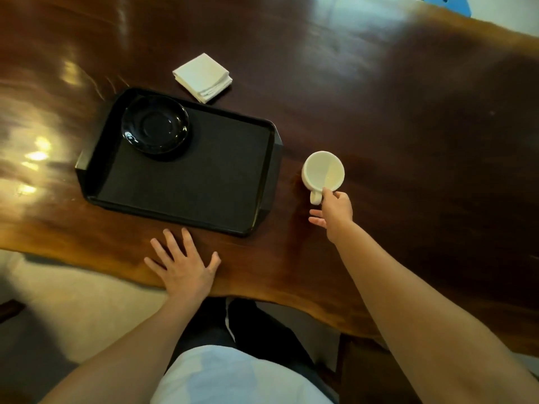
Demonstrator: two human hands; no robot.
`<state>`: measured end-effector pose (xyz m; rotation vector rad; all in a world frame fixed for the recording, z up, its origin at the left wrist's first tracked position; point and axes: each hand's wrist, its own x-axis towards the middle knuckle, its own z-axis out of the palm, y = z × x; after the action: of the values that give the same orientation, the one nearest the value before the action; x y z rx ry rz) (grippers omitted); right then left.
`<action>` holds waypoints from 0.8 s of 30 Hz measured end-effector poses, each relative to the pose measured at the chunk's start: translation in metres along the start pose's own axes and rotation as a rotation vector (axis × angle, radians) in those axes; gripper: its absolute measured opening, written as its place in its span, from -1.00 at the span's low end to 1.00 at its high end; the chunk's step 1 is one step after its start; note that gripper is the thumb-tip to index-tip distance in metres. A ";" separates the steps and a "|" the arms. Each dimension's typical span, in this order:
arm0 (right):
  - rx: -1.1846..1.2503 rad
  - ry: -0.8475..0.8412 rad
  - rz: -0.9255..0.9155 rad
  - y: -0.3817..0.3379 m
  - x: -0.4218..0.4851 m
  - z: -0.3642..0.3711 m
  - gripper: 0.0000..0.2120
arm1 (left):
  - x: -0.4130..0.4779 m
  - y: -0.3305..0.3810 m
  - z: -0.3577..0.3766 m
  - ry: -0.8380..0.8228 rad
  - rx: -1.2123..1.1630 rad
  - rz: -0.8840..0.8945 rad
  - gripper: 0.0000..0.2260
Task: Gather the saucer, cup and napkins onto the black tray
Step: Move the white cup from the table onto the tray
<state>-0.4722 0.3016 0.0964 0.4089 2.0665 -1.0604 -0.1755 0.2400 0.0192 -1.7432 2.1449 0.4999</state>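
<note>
The black tray (186, 182) lies on the dark wooden table. A glossy black saucer (155, 126) sits in the tray's far left corner. The white cup (322, 172) stands on the table just right of the tray, empty, its handle toward me. My right hand (334, 212) has thumb and forefinger at the cup's handle and near rim; the other fingers are spread. A folded stack of white napkins (203, 77) lies on the table beyond the tray's far edge. My left hand (183, 263) rests flat on the table, fingers spread, just in front of the tray.
The wooden table (408, 141) stretches far to the right and back, with an irregular near edge. Below that edge are my legs and the pale floor (73, 301). A blue object (446, 2) shows at the top right corner.
</note>
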 end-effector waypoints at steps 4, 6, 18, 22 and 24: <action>0.199 -0.052 0.146 -0.004 0.009 0.005 -0.51 | 0.000 -0.001 0.007 0.015 -0.009 0.003 -0.16; 0.242 -0.053 0.188 -0.004 0.013 0.008 -0.52 | 0.001 -0.003 0.009 0.026 -0.016 0.006 -0.17; 0.386 -0.044 0.194 -0.008 0.012 0.007 -0.54 | 0.003 -0.002 0.013 0.070 -0.051 0.001 -0.17; 0.390 -0.077 0.211 -0.009 0.003 0.009 -0.52 | 0.003 -0.003 0.011 0.063 -0.047 -0.004 -0.17; 0.381 -0.099 0.208 -0.013 -0.004 0.012 -0.55 | 0.003 -0.002 0.009 0.055 -0.047 -0.006 -0.17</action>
<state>-0.4709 0.2844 0.1020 0.7285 1.6912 -1.3179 -0.1737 0.2411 0.0093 -1.8084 2.1815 0.5099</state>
